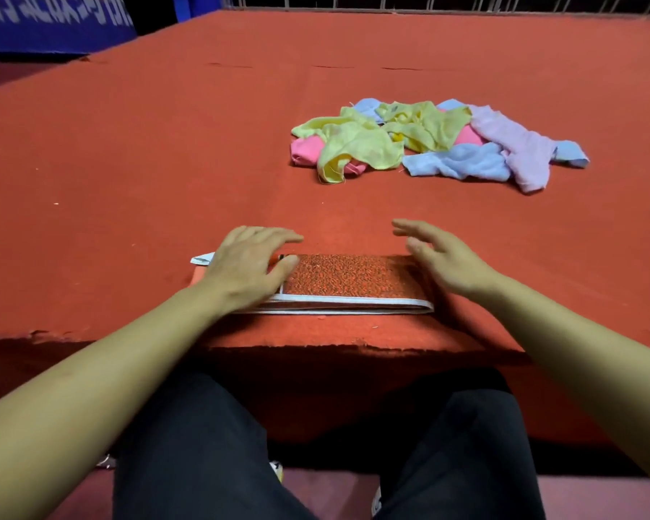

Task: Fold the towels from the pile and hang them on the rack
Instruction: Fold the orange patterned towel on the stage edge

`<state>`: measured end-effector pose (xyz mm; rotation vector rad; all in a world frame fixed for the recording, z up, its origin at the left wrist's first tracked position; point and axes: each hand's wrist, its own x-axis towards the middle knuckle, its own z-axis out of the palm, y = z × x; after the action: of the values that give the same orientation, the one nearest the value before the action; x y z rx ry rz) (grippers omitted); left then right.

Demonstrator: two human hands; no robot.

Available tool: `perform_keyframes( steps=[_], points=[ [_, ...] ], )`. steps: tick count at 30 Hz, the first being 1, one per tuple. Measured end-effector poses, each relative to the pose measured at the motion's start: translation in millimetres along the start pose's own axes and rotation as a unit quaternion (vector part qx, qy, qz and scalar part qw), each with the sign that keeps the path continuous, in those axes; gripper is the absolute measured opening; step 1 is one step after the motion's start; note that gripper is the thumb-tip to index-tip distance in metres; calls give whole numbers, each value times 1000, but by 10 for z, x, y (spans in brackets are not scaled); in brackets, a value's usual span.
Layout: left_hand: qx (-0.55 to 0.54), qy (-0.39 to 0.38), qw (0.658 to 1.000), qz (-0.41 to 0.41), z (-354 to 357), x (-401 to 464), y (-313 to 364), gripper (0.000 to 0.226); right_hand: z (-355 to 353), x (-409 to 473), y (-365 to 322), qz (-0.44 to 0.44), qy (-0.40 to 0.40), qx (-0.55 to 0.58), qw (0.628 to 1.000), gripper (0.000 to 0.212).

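Note:
A folded orange speckled towel [348, 280] with white trim lies near the front edge of the red table [128, 163]. My left hand [250, 266] rests flat on the towel's left end, fingers spread. Over the towel's right end hovers my right hand [441, 258], its fingers straight and relaxed; whether it touches the cloth I cannot tell. Farther back and to the right sits the pile of crumpled towels [434, 138] in yellow, pink, blue and lilac. No rack is clearly visible.
The table's ragged front edge [316, 345] runs just below the folded towel, with my dark-trousered legs beneath it. A blue banner [49, 22] stands at the far left and metal railing bars [466, 1] line the back.

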<state>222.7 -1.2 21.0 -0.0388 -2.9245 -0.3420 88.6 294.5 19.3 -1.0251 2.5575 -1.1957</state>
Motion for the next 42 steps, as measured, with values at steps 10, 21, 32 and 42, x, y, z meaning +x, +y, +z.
perform_keyframes(
  steps=[10, 21, 32, 42],
  points=[
    [-21, -91, 995, 26, 475, 883, 1290, 41, -135, -92, 347, 47, 26, -113, 992, 54],
    [-241, -98, 965, 22, 453, 944, 1245, 40, 17, -61, 353, 13, 87, -18, 996, 50],
    [-511, 156, 845, 15, -941, 95, 864, 40, -102, 330, -1328, -202, -13, 187, 961, 54],
    [-483, 343, 802, -70, -2156, -1521, 447, 34, 508, 314, -3427, -309, -253, 362, 842, 51]
  ],
)
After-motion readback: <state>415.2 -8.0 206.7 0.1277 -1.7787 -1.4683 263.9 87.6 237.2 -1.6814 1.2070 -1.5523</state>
